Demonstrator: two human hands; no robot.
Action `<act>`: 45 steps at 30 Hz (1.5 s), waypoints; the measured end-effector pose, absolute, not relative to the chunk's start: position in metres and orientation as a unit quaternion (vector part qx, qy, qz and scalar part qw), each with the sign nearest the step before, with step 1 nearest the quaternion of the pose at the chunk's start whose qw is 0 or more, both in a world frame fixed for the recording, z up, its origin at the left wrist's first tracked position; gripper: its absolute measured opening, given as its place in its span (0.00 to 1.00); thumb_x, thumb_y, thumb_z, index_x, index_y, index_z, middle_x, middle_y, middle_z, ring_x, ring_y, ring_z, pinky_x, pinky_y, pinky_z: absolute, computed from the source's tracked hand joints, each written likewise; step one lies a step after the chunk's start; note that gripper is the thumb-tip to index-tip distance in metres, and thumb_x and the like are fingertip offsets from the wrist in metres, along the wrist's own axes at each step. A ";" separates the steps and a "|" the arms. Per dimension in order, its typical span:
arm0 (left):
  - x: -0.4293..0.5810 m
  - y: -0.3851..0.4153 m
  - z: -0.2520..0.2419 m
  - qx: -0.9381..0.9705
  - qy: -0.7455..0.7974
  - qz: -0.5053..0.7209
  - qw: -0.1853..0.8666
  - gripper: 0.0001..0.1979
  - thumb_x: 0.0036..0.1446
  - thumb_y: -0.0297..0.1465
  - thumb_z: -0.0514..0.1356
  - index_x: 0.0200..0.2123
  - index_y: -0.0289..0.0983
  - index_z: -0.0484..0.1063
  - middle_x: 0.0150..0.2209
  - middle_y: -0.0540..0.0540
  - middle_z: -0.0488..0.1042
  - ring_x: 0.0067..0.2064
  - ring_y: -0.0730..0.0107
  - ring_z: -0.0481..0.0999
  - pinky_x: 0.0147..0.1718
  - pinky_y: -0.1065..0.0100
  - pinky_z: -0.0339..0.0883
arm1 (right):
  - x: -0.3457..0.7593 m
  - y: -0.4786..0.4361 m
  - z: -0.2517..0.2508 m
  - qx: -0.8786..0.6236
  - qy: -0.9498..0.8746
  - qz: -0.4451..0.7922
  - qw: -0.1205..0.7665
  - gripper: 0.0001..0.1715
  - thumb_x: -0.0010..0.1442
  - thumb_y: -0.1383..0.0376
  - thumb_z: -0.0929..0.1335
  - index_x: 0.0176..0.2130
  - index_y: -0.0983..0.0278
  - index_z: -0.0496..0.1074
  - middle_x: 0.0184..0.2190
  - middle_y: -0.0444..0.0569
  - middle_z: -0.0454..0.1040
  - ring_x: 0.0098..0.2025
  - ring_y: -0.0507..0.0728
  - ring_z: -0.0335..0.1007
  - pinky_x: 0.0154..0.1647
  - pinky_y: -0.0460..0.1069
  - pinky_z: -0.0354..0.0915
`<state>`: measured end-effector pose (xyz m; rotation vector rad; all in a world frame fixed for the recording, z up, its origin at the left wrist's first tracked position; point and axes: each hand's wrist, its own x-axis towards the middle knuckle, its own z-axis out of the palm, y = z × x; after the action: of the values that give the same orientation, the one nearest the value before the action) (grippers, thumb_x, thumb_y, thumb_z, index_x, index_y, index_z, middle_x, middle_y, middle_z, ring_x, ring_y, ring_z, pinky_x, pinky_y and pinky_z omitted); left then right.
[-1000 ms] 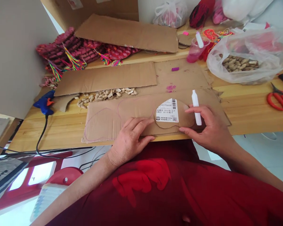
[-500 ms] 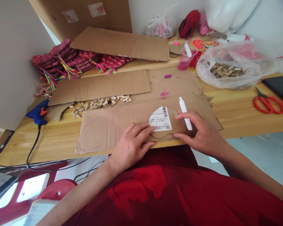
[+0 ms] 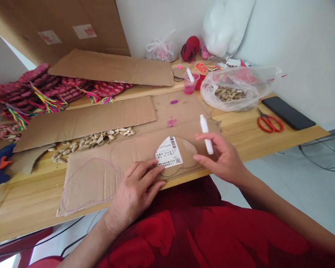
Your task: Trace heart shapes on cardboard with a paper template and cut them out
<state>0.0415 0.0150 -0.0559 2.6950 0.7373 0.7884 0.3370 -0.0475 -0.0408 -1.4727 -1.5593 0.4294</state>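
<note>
My left hand (image 3: 138, 186) lies flat with its fingers out, the fingertips on the left edge of a heart-shaped cardboard piece (image 3: 189, 150) that bears a white printed label (image 3: 170, 152). That piece rests on a long cardboard strip (image 3: 89, 182) with purple outlines drawn on its left part. A white marker (image 3: 206, 133) is held between the fingers of my right hand (image 3: 220, 156), tilted upward. The thumb and index finger of that hand are spread apart beside the heart's right end.
Peanut shells (image 3: 95, 140) lie behind the strip, by another cardboard piece (image 3: 92, 117). Red scissors (image 3: 270, 122), a black phone (image 3: 288, 112) and a bag of peanuts (image 3: 230, 93) are at the right. A blue glue gun (image 3: 0, 162) is at the far left. A purple cap (image 3: 174, 101) lies behind.
The view has swung to the right, so everything sits further left in it. My right thumb and index finger have drawn slightly off the heart piece. My left hand stays on it.
</note>
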 end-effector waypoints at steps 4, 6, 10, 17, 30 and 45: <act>0.041 0.014 -0.055 0.916 0.246 0.292 0.122 0.17 0.64 0.26 0.67 0.56 0.38 0.76 0.55 0.42 0.77 0.54 0.62 0.77 0.53 0.59 0.75 | 0.361 -0.045 -0.040 -0.610 -0.453 0.170 0.628 0.16 0.61 0.61 0.76 0.48 0.54 0.74 0.44 0.46 0.75 0.41 0.57 0.79 0.41 0.54 0.75; 0.042 0.013 -0.053 0.912 0.245 0.306 0.121 0.15 0.64 0.25 0.67 0.54 0.38 0.77 0.53 0.43 0.78 0.52 0.65 0.78 0.52 0.63 0.75 | 0.372 -0.044 -0.040 -0.606 -0.385 0.177 0.673 0.14 0.60 0.61 0.76 0.45 0.55 0.74 0.40 0.44 0.72 0.31 0.53 0.76 0.28 0.49 0.70; 0.045 0.013 -0.049 0.913 0.232 0.321 0.094 0.12 0.64 0.23 0.67 0.50 0.38 0.78 0.48 0.46 0.80 0.46 0.70 0.79 0.48 0.68 0.75 | 0.379 -0.046 -0.039 -0.611 -0.342 0.173 0.693 0.08 0.62 0.62 0.74 0.42 0.57 0.74 0.36 0.42 0.69 0.25 0.48 0.70 0.20 0.45 0.60; 0.068 0.021 -0.041 0.943 0.208 0.258 0.040 0.11 0.66 0.32 0.65 0.51 0.40 0.78 0.52 0.43 0.81 0.51 0.53 0.78 0.46 0.53 0.76 | 0.371 -0.047 -0.039 -0.623 -0.382 0.157 0.664 0.09 0.69 0.56 0.70 0.43 0.57 0.77 0.32 0.45 0.72 0.26 0.50 0.67 0.21 0.47 0.57; 0.081 0.028 -0.054 0.955 0.184 0.225 0.067 0.17 0.65 0.32 0.66 0.56 0.39 0.77 0.56 0.39 0.79 0.59 0.48 0.75 0.55 0.46 0.79 | 0.374 -0.048 -0.048 -0.678 -0.593 0.039 0.433 0.11 0.71 0.65 0.64 0.49 0.57 0.75 0.45 0.50 0.81 0.47 0.60 0.78 0.51 0.58 0.72; 0.081 0.028 -0.050 0.957 0.191 0.210 0.059 0.16 0.66 0.33 0.65 0.56 0.41 0.76 0.55 0.41 0.79 0.57 0.50 0.75 0.55 0.46 0.79 | 0.385 -0.006 -0.052 -0.646 -0.715 0.019 0.266 0.20 0.68 0.71 0.59 0.53 0.59 0.72 0.53 0.54 0.78 0.55 0.65 0.74 0.53 0.60 0.70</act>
<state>0.0812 0.0278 -0.0497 2.8990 0.5775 0.6346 0.3847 -0.0057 -0.0520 -1.7449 -1.9317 0.0521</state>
